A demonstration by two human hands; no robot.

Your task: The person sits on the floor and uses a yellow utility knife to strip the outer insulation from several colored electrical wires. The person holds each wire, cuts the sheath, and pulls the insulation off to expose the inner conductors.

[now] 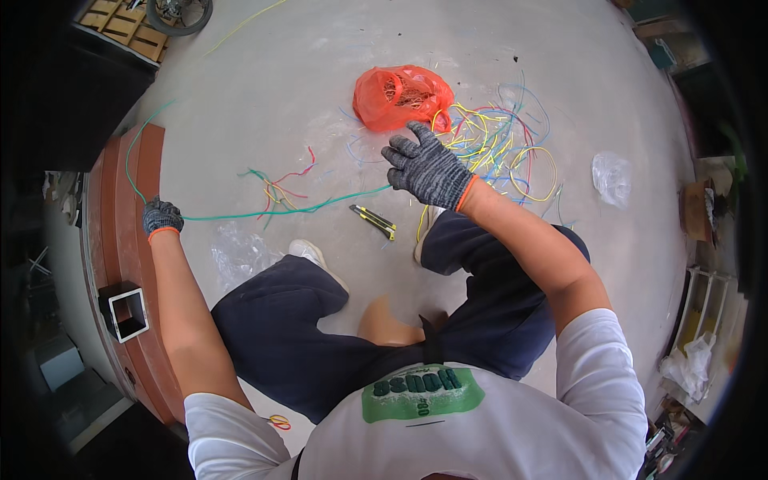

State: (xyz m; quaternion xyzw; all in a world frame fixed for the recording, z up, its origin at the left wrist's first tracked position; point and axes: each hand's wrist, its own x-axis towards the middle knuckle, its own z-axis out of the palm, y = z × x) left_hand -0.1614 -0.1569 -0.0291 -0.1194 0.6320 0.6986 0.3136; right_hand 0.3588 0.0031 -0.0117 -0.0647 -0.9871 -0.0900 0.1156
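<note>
My left hand [162, 217], in a grey knit glove with an orange cuff, is closed on a green wire [246, 214] at the far left, and the wire's free end curves up above it. The wire runs right across the floor to my right hand [425, 167], gloved alike, whose thumb and fingers are spread; whether it grips the wire's end cannot be told. A yellow and black utility knife [373, 222] lies below the wire. Just beyond my right hand stand a red plastic bag [399, 99] with thin copper-coloured strands and a pile of yellow, blue, red and green wires [498, 144].
Short red, yellow and green wires [278, 189] lie at centre left. Clear plastic film [237, 255] lies near my left shoe, another crumpled piece [612, 179] at the right. Reddish-brown panels [147, 162] line the left side. Scissors with orange and yellow handles [279, 422] lie behind my left leg.
</note>
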